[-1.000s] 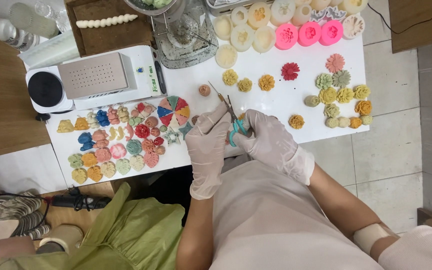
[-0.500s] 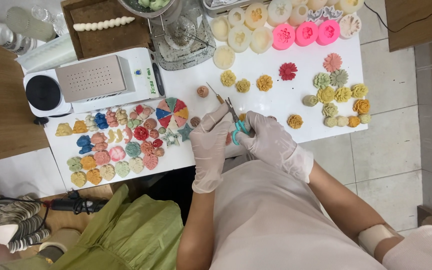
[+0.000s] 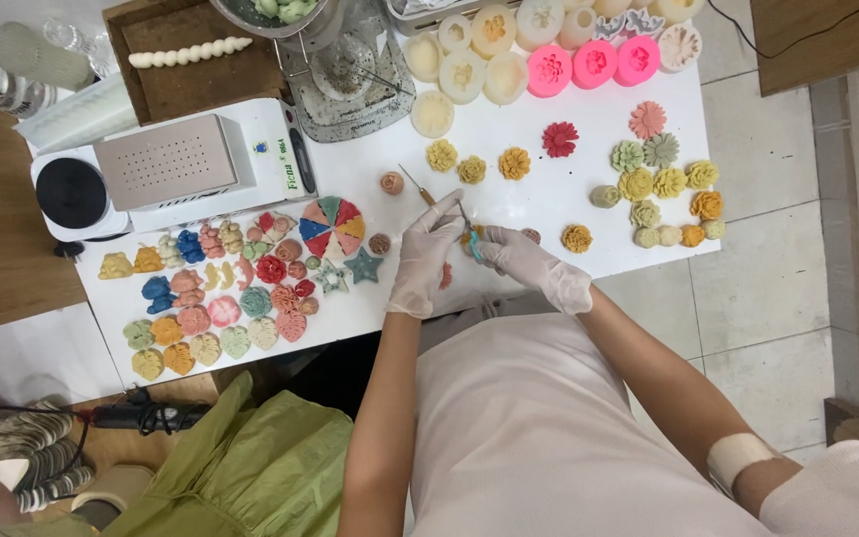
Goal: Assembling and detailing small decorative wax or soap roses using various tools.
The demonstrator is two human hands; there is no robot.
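Holding much as it did half a second ago, the gloved left hand pinches a thin wooden-handled tool, fingers closed on its shaft. The gloved right hand has its fingertips closed around a small orange piece, with a teal bit between the two hands; both sit at the white table's near edge, barely shifted. Left of the hands lie a segmented colour wheel and rows of moulded flowers. Beyond them stand pink silicone moulds. Right of the table shows pale floor tile.
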